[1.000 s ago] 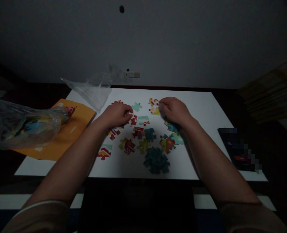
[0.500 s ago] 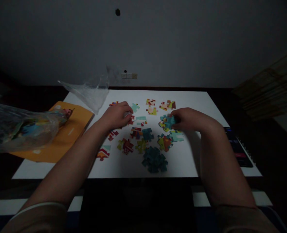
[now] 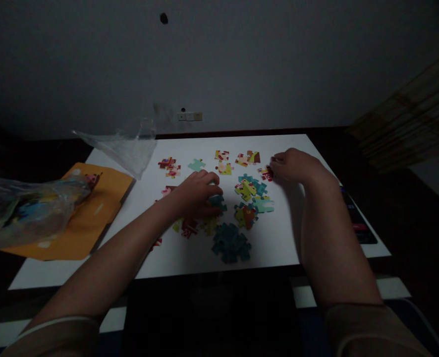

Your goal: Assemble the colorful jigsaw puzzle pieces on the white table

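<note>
The fingers [image 3: 208, 179] of the left hand [image 3: 195, 193] curl down over loose puzzle pieces [image 3: 204, 218] in the middle of the counter [image 3: 279, 243]; whether they grip one or only press on it cannot be told in this dim light. The fingers of the right hand [image 3: 296, 166], farther out, are pinched together at a small red-and-white piece [image 3: 266, 173] lying on the counter.

Nearest the person lies a dark teal clump [image 3: 230, 243] of a few pieces joined, face down as far as can be seen. Beyond it, small colourful groups sit apart: a yellow-green cluster [image 3: 249, 187], an orange one [image 3: 245, 215], and single pieces toward the far edge [image 3: 223, 156]. Judging from this, only a few joins are made and most of the picture is yet to be assembled.

Both forearms stretch forward from the near edge, the left angled inward with its palm down, the right nearly straight with its wrist bent left toward the red piece.

To the left, an orange envelope [image 3: 93, 213] lies partly under a crumpled plastic bag [image 3: 26, 208], with a second clear bag [image 3: 126, 148] beyond. A dark flat thing [image 3: 356, 223] sits at the right edge.
</note>
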The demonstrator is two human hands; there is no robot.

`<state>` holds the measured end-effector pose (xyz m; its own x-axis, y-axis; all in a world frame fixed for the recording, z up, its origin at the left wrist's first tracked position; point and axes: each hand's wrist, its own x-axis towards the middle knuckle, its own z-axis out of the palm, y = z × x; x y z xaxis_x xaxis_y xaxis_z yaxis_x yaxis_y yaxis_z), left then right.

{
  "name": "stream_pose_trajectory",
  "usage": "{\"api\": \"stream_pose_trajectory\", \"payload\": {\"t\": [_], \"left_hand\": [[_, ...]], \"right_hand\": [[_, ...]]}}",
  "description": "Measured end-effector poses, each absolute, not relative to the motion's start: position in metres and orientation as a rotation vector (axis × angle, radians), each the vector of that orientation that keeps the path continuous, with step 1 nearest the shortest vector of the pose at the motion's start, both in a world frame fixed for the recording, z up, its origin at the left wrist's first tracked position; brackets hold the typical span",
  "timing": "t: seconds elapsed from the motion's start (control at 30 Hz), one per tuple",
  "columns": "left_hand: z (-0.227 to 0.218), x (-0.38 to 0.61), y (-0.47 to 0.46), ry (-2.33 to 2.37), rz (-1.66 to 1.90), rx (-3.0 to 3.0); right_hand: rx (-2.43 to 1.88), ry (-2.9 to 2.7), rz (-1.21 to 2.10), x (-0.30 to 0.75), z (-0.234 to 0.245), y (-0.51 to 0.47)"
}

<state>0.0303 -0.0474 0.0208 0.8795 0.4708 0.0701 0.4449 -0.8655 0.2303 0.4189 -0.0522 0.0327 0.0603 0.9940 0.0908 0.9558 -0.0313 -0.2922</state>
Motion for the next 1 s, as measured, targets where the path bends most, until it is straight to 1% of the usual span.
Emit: {"api": "stream_pose_trajectory", "payload": {"t": [0.07,0.1,0.2,0.27,0.37,0.47,0.63,0.77,0.83,1.0], "left_hand": [[0.022,0.029,-0.048,0.677,0.187,2.776],[0.023,0.028,-0.049,0.665,0.189,2.738],[0.024,0.027,-0.051,0.610,0.221,2.617],[0.022,0.026,-0.052,0.591,0.275,2.498],[0.017,0.026,-0.050,0.669,0.461,2.330],[0.012,0.028,-0.045,0.725,0.596,2.422],[0.013,0.030,-0.042,0.587,0.310,2.670],[0.016,0.030,-0.045,0.619,0.281,2.731],[0.014,0.030,-0.045,0.720,0.342,2.707],[0.007,0.029,-0.041,0.896,0.658,2.460]], "right_hand": [[-2.080,-2.026,0.186,0.402,0.046,-0.057],[-2.008,-2.097,0.276,0.393,0.054,-0.060],[-1.782,-2.270,0.701,0.364,0.067,-0.069],[-1.705,-2.378,0.813,0.348,0.066,-0.073],[-1.675,-2.493,0.745,0.334,0.056,-0.074],[-1.678,-2.535,0.709,0.330,0.049,-0.072],[-1.611,-2.491,0.814,0.338,0.053,-0.068],[-1.496,-2.359,0.915,0.343,0.058,-0.067],[-1.437,-2.246,0.941,0.339,0.057,-0.066],[-1.372,-1.922,1.027,0.313,0.037,-0.058]]}}
